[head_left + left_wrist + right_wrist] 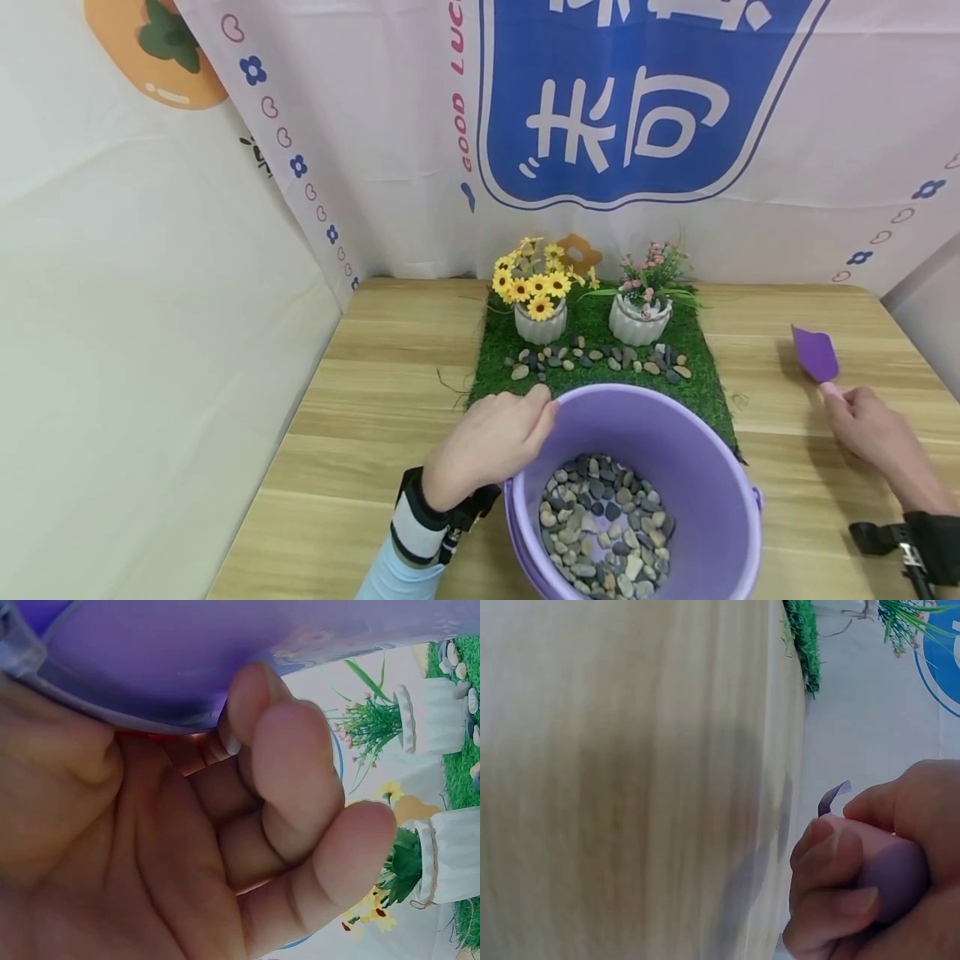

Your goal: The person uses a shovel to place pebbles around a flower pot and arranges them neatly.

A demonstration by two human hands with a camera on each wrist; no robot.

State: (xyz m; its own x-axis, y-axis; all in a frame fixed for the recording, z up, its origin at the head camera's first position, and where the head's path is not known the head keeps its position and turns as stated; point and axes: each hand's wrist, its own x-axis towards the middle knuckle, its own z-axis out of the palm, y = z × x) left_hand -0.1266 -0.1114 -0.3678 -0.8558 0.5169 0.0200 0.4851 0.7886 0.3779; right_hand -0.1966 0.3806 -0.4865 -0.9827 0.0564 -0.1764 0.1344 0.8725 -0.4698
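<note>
A purple bucket (712,467) stands at the front of the table, with grey and tan pebbles (581,546) over its bottom. My left hand (487,442) grips the bucket's rim at the left; in the left wrist view its fingers (292,765) curl beside the purple wall. Out to the right, my right hand (873,429) holds a small shovel (816,354) with a purple blade and a pink handle, blade pointing away from me. The right wrist view shows the fingers wrapped round the handle (892,874), its purple end against the palm.
Behind the bucket lies a green turf mat (592,358) with a row of pebbles (626,358) across it. Two white pots stand at its back, one with yellow flowers (536,283), one with pink flowers (648,279). A printed cloth (405,167) hangs behind the wooden table (375,375).
</note>
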